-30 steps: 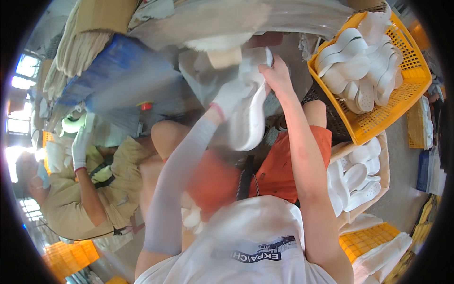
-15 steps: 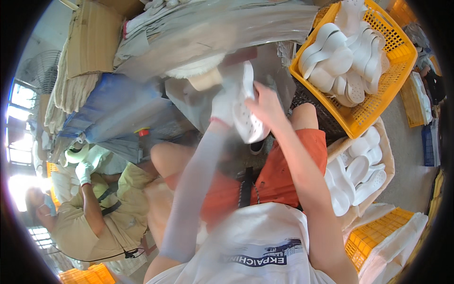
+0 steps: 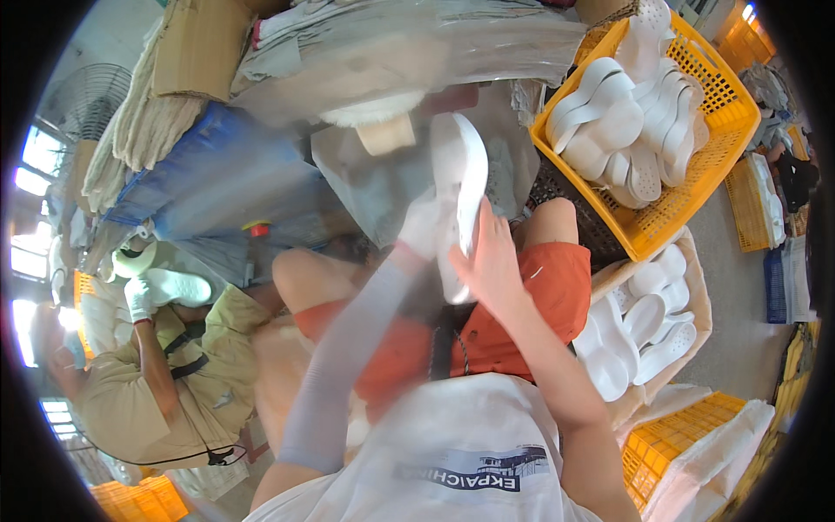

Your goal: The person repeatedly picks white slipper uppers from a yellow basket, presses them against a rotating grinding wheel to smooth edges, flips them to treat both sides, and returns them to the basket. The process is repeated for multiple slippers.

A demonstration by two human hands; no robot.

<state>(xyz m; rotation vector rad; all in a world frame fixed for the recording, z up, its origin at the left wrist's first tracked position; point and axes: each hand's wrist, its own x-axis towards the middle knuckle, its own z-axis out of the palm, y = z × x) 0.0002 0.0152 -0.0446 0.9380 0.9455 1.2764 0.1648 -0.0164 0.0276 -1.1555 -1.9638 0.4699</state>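
A white shoe sole (image 3: pixel 470 174) with a curved, raised side edge stands nearly lengthwise in front of me, just right of a round fluffy white wheel (image 3: pixel 370 111) with a pale beige hub. My left hand (image 3: pixel 421 228), in a white glove below a pale sleeve, is closed round the sole's left side. Bare, my right hand (image 3: pixel 491 261) grips its right edge near the lower end, thumb toward me. The wheel and the sole look apart. Motion blurs the gloved fingers and part of the sole.
A yellow crate (image 3: pixel 644 230) of white soles stands at the right, above a lined basket (image 3: pixel 696 296) with more soles. Another yellow crate (image 3: pixel 670 435) is lower right. At left, a co-worker's gloved hand (image 3: pixel 139 300) holds a white sole (image 3: pixel 178 287). Plastic sheeting (image 3: pixel 496 56) hangs ahead.
The sole has turned over between my hands: its hole-dotted face showed before, now its curved side edge does. Both hands have come slightly nearer to me. The co-worker's sole has tilted flatter.
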